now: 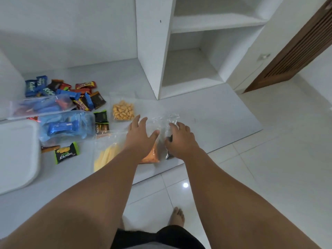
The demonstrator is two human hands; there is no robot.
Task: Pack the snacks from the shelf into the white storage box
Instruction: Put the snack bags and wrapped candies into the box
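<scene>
Pinching clear bag (165, 121) | right hand (180, 139) | left hand (140, 136) spread over orange snacks (150, 156)

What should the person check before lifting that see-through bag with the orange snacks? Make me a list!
1. Left hand over the clear bag: fingers spread, not gripping. Not ok.
2. Right hand on the bag: fingers bent, grip unclear. Cannot tell.
3. Bag top sealed: cannot tell.
4. Bag free of the yellow snack bag beside it: the left forearm hides the gap. Cannot tell.
5. White storage box at the left ready to fill: open or lidded, cannot tell.
</scene>
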